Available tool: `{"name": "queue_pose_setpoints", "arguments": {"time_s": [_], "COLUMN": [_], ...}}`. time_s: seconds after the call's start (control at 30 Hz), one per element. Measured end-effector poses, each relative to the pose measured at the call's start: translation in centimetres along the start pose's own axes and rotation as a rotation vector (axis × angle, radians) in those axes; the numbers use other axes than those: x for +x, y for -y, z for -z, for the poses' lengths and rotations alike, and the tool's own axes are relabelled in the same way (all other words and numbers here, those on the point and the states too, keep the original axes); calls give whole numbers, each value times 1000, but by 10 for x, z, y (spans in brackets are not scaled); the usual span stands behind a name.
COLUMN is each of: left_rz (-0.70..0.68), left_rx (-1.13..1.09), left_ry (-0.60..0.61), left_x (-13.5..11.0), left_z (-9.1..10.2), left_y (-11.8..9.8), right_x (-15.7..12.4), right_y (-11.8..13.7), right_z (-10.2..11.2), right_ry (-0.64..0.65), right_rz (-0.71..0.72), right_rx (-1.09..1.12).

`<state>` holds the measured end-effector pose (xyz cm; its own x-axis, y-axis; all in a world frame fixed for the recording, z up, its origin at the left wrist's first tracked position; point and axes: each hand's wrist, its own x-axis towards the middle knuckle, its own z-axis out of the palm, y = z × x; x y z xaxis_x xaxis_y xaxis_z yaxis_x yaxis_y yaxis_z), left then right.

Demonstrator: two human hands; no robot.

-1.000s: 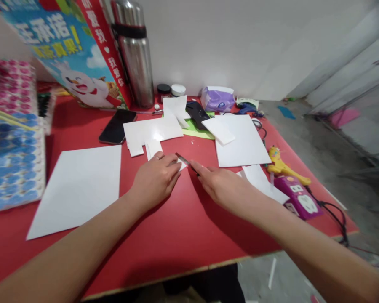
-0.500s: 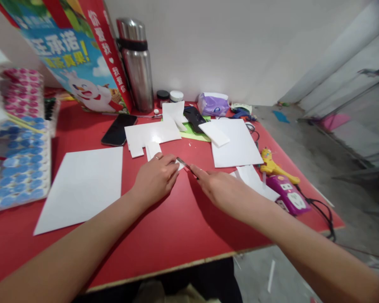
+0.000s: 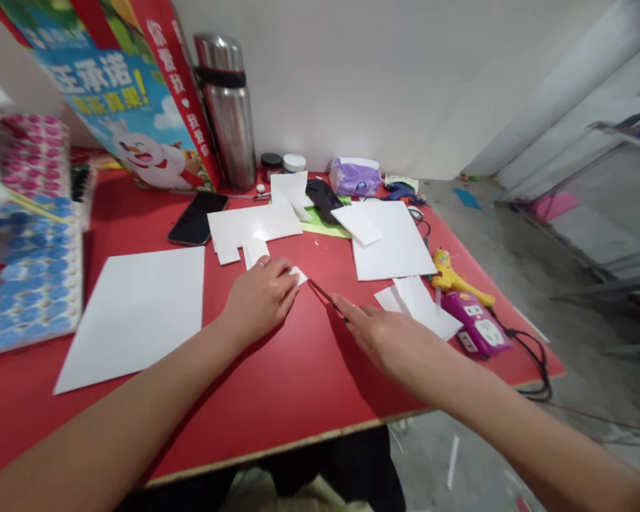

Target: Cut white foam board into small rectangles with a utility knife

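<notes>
My left hand [image 3: 260,297], a ring on one finger, is closed over a small white board piece [image 3: 299,275] on the red table, its corner showing past the fingertips. My right hand [image 3: 387,338] grips a slim craft knife [image 3: 321,290] with its tip pointing left, just short of that corner. Most of the knife's handle is hidden in the fingers. White strips [image 3: 254,250] lie just beyond my left hand, beside a notched white board [image 3: 256,222]. A white sheet [image 3: 139,313] rests left of my left forearm.
At the back stand a steel flask [image 3: 228,121] and a printed carton [image 3: 133,107]. A black phone [image 3: 197,217] lies near them. To the right are a white board [image 3: 397,249], paper scraps [image 3: 424,309], a yellow glue gun [image 3: 459,281] and a purple box [image 3: 477,326] with cables.
The knife has drawn back right and toward me, off the small white piece, whose corner now shows more. My left hand stays nearly in place. The whole view has shifted slightly.
</notes>
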<state>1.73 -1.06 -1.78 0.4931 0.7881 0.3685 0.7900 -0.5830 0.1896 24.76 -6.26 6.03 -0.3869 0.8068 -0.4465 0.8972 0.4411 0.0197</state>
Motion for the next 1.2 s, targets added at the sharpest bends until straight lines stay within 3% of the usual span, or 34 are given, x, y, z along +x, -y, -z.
{"name": "queue_pose_setpoints", "arguments": {"time_s": [0.13,0.27,0.47,0.63,0.73,0.8,0.93,1.0,1.2], "left_rz": [6,-12,-4,-20,-64,-71,-57,-53,-46], "left_rx": [-19,-34,-151,-239,-277,-289,-310,-336,-406], "left_ry": [3,-11,-23,-82,-215,-310,-405,-412,-342], "left_x": [-2,-3,1,0,0,1,0,-1,-2], "left_z": [-2,-3,-4,1,7,11,16,17,17], "left_y": [1,5,11,8,6,5,6,6,7], "right_x": [-10,-10,35,63,69,76,96,101,102], "right_y": [-1,-7,-14,-12,-5,-1,2,2,-2], "right_z": [-7,-3,0,-2,12,23,36,36,25], "right_ry": [3,-89,-271,-443,-604,-599,-351,-248,-103], "right_rz": [-34,-73,-215,-171,-41,51,178,220,216], "right_rx": [8,58,-130,-78,280,683,1317,1476,1750]}}
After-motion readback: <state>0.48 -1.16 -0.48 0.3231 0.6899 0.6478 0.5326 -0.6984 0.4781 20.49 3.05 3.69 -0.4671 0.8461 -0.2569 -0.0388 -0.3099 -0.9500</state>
